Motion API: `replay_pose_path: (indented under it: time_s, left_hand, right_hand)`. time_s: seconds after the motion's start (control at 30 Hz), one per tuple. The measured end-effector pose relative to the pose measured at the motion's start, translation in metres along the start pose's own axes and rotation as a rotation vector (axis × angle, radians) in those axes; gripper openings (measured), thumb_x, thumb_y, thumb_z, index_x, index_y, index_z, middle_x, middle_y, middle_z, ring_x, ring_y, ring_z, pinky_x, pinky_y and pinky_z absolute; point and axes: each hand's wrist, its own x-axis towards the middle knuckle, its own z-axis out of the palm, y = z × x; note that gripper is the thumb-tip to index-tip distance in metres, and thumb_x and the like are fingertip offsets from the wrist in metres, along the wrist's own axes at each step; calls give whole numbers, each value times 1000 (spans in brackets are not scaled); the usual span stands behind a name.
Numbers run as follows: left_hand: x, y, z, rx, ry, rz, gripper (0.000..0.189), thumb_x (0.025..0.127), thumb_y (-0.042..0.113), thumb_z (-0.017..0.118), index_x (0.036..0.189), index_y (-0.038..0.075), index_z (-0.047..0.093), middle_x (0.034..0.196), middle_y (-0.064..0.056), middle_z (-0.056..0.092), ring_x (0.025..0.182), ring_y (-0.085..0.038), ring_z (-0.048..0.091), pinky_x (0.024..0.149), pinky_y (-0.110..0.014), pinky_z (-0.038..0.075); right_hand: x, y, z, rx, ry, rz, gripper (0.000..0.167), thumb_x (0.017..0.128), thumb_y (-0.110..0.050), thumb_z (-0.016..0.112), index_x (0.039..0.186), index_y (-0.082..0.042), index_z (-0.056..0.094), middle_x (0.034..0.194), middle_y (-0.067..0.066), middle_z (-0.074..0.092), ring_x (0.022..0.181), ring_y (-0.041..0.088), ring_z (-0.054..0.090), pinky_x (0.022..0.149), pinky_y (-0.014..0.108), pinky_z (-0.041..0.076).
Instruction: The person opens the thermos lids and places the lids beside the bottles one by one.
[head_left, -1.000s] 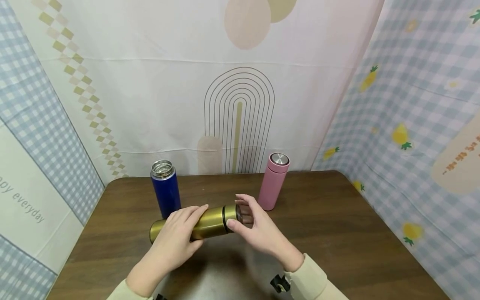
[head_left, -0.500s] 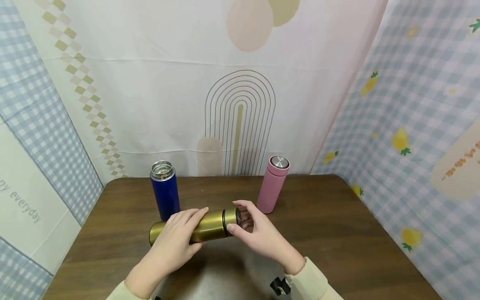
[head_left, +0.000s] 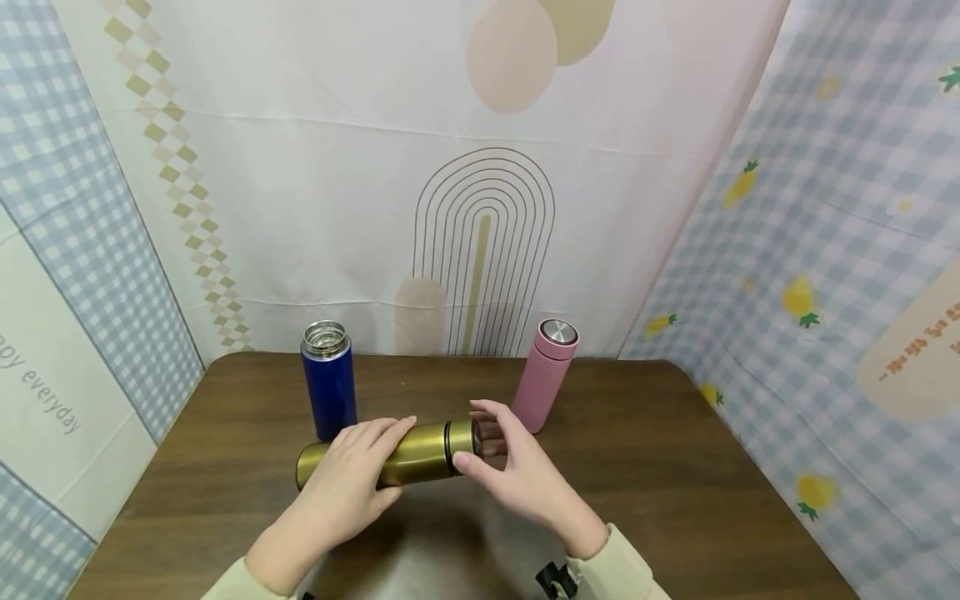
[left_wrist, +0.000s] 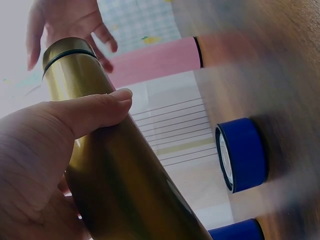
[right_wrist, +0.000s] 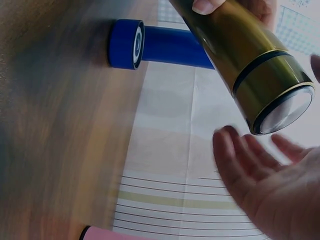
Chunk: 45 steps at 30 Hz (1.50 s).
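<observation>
My left hand [head_left: 348, 487] grips the body of a gold thermos flask [head_left: 416, 454], which is held tilted above the table with its capped end to the right. Close by the gold lid [right_wrist: 275, 92], my right hand [head_left: 525, 471] has its fingers loosely spread; in the right wrist view they stand apart from the lid's silver top. Behind the gold flask, a blue thermos flask [head_left: 330, 387] stands upright without its lid, its steel mouth showing. The blue lid [left_wrist: 242, 155] lies on the table, hidden in the head view.
A pink thermos flask [head_left: 547, 375] with its lid on stands upright at the back right of the brown wooden table [head_left: 675, 500]. Patterned cloth [head_left: 345, 183] hangs behind the table, and checked cloth [head_left: 847, 250] hangs along the sides.
The head view has tilted slightly upward. My right hand's fingers have shifted a little about the gold lid's end; my left hand keeps its grip on the flask.
</observation>
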Motion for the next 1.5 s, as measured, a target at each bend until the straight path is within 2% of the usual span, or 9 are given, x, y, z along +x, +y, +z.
replay_pose_path:
  time_s: [0.13,0.3,0.47,0.6,0.77,1.0,1.17,1.33,1.5]
  left_hand:
    - [0,0,0,6,13,10,81,62,16,87,136,8,53,118,-8,59,109,-27,56,96,-45,41]
    - [-1,0,-1,15,16,11,83,61,14,88,136,8,53,118,-8,59,110,-27,55,96,-45,40]
    - [-2,0,-1,20,13,7,84,61,15,88,136,10,52,118,-7,59,110,-26,56,96,-45,41]
    - [-2,-1,-2,20,0,-9,84,62,17,87,137,10,51,119,-7,59,110,-27,55,97,-45,40]
    - [-3,-1,-3,21,-15,-28,84,63,17,87,138,11,50,119,-8,59,111,-27,55,97,-46,40]
    - [-3,0,-2,17,-8,-3,82,62,16,87,136,9,52,117,-7,60,110,-27,56,96,-46,41]
    - [-4,0,-2,15,-13,9,83,61,15,89,135,8,53,118,-7,60,110,-27,56,96,-46,41]
    - [-4,0,-1,12,-9,33,84,59,13,89,135,8,54,120,-6,60,111,-26,55,97,-46,40]
    - [-4,0,-2,19,-12,44,84,58,11,89,134,7,55,119,-7,60,111,-27,55,96,-47,40]
  right_hand:
    - [1,-3,0,-31,30,115,51,91,-48,62,133,-23,48,111,-5,61,90,10,61,79,32,51]
    - [1,-5,1,-39,20,160,50,91,-52,59,128,-20,50,96,-6,65,79,12,62,71,29,51]
    - [1,-5,1,-1,3,144,51,89,-48,64,129,-22,48,100,-3,64,83,14,62,73,30,51]
    - [1,-4,1,54,-40,74,53,90,-37,68,135,-24,43,112,0,58,91,16,61,79,33,52]
    - [0,-3,2,40,-69,-5,60,90,-32,69,140,-28,37,122,-1,52,99,15,60,88,36,49]
    - [1,-4,3,24,-58,112,65,90,-45,65,144,-24,34,125,2,50,101,15,59,87,37,50]
    - [0,-2,3,-57,-44,147,57,94,-48,56,140,-19,40,115,1,57,97,12,59,85,35,49]
    - [0,-1,5,-135,-60,154,51,92,-56,54,130,-21,51,91,-6,58,79,10,57,70,28,48]
    - [0,0,6,-106,-100,163,51,88,-58,59,125,-24,54,90,-5,59,79,13,58,67,28,49]
